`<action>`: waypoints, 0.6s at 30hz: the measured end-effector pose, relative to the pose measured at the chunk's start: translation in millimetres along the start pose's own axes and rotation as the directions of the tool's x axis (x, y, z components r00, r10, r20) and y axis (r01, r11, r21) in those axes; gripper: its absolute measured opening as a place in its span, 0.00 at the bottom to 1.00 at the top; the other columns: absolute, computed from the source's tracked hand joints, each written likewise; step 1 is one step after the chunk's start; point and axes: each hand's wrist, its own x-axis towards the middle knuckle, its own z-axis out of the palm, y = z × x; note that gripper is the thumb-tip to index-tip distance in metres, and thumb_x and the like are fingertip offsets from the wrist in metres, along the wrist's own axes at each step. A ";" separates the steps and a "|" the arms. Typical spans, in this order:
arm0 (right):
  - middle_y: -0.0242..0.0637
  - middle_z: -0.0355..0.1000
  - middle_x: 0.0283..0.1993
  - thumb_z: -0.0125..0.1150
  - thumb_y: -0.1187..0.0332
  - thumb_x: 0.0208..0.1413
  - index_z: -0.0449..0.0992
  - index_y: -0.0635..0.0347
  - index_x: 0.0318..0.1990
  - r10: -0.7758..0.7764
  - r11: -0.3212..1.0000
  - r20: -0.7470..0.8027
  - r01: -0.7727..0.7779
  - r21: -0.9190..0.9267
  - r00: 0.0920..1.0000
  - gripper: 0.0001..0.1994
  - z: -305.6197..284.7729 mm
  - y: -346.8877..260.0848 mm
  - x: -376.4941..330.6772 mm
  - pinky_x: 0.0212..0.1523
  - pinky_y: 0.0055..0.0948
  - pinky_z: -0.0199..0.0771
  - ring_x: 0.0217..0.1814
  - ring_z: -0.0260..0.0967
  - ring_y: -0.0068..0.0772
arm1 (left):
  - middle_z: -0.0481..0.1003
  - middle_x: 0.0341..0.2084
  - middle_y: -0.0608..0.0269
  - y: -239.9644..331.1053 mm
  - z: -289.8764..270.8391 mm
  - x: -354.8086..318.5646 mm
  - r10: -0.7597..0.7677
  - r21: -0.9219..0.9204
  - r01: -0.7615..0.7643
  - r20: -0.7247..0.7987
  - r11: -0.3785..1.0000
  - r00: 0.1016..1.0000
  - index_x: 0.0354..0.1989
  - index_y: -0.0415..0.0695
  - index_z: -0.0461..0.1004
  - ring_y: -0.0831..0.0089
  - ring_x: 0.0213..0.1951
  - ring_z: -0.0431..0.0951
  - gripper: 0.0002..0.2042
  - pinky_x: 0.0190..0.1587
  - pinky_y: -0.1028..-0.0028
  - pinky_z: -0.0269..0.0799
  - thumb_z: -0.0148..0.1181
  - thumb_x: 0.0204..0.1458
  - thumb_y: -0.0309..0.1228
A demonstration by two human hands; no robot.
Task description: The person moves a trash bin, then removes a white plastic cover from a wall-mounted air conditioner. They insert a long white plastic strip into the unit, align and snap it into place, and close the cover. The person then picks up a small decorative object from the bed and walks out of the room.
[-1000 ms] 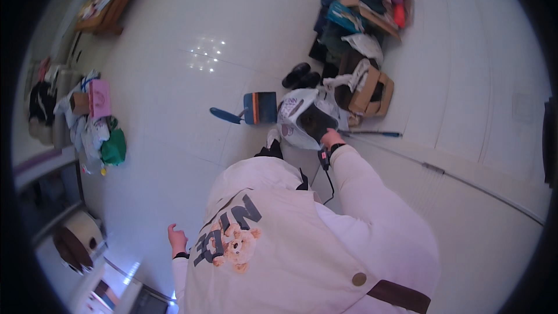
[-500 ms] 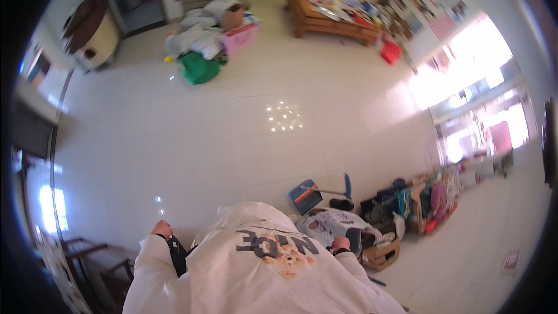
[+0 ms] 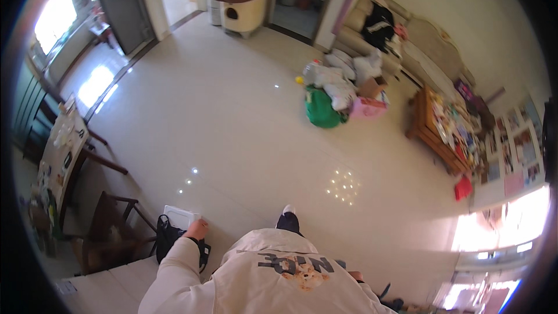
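My left hand (image 3: 197, 229) hangs at the left of my body, fingers curled in, with nothing visible in it. Beside it, a white flat box-like thing (image 3: 180, 216) shows its rim, and the hand overlaps its edge; whether they touch I cannot tell. A black bag (image 3: 168, 234) with a strap lies by my left forearm. On the other side, my right hand (image 3: 350, 275) is low, mostly behind my light jacket (image 3: 256, 273), and its fingers are hidden. One shoe (image 3: 289, 210), white at the toe, is forward on the floor.
Wooden chair (image 3: 107, 221) and cluttered table (image 3: 64, 145) stand at left. Ahead, bags with a green sack (image 3: 322, 107) and pink box (image 3: 369, 107) lie on the shiny tiled floor (image 3: 226, 116). Farther right are a sofa (image 3: 430, 46) and a loaded wooden table (image 3: 433, 122).
My view has turned left, so the bags and low table appear farther right. The chair, black bag and white box-like thing have come into clearer view; the blue dustpan has left view.
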 end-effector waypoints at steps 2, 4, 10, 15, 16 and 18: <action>0.39 0.75 0.46 0.57 0.56 0.48 0.80 0.47 0.41 0.028 1.000 0.059 -0.027 -0.009 0.998 0.14 -56.4 -4.9 20.8 0.48 0.37 0.73 0.51 0.72 0.38 | 0.79 0.28 0.56 -7.7 9.6 -3.3 0.061 0.244 -0.081 0.090 0.966 0.994 0.33 0.41 0.76 0.65 0.31 0.80 0.10 0.33 0.67 0.75 0.53 0.50 0.35; 0.39 0.75 0.45 0.57 0.56 0.48 0.80 0.47 0.41 -0.031 0.999 0.058 0.033 -0.041 0.998 0.14 -104.6 -1.6 57.6 0.48 0.38 0.73 0.50 0.72 0.39 | 0.79 0.28 0.57 -13.6 14.6 -12.5 -0.055 0.162 0.058 -0.026 0.985 0.998 0.32 0.42 0.78 0.65 0.28 0.80 0.11 0.31 0.66 0.75 0.53 0.51 0.36; 0.40 0.76 0.41 0.53 0.61 0.46 0.81 0.51 0.37 -0.076 0.993 -0.126 0.064 -0.098 0.989 0.13 -242.0 -9.0 212.5 0.43 0.38 0.75 0.44 0.74 0.44 | 0.79 0.38 0.66 -21.5 -26.7 -22.5 -0.628 -0.042 0.645 0.191 0.763 0.755 0.36 0.52 0.80 0.72 0.42 0.78 0.09 0.46 0.71 0.73 0.53 0.50 0.33; 0.40 0.77 0.39 0.56 0.68 0.45 0.80 0.53 0.39 -0.163 0.980 -0.157 0.178 0.088 0.974 0.13 -393.9 -46.1 307.8 0.36 0.36 0.76 0.38 0.76 0.40 | 0.79 0.33 0.58 -11.9 -99.1 38.6 -0.327 0.248 0.303 0.059 0.920 0.943 0.36 0.55 0.80 0.56 0.40 0.78 0.10 0.43 0.63 0.73 0.54 0.50 0.38; 0.38 0.77 0.39 0.59 0.64 0.44 0.81 0.53 0.36 -0.112 0.893 -0.287 0.223 0.391 0.951 0.12 -410.3 -58.5 319.7 0.39 0.36 0.75 0.40 0.75 0.41 | 0.78 0.33 0.54 -8.2 -114.1 59.7 -0.344 -0.013 0.346 -0.151 0.938 0.927 0.36 0.49 0.79 0.54 0.40 0.77 0.11 0.43 0.62 0.72 0.55 0.50 0.39; 0.41 0.76 0.39 0.53 0.72 0.46 0.76 0.60 0.42 0.003 0.559 -0.121 0.098 0.823 0.993 0.14 -411.2 -74.0 328.7 0.31 0.37 0.74 0.33 0.74 0.40 | 0.77 0.33 0.47 -4.1 -139.7 87.7 -0.478 -0.417 0.341 -0.287 0.842 0.830 0.34 0.41 0.77 0.50 0.40 0.76 0.15 0.43 0.59 0.71 0.55 0.50 0.41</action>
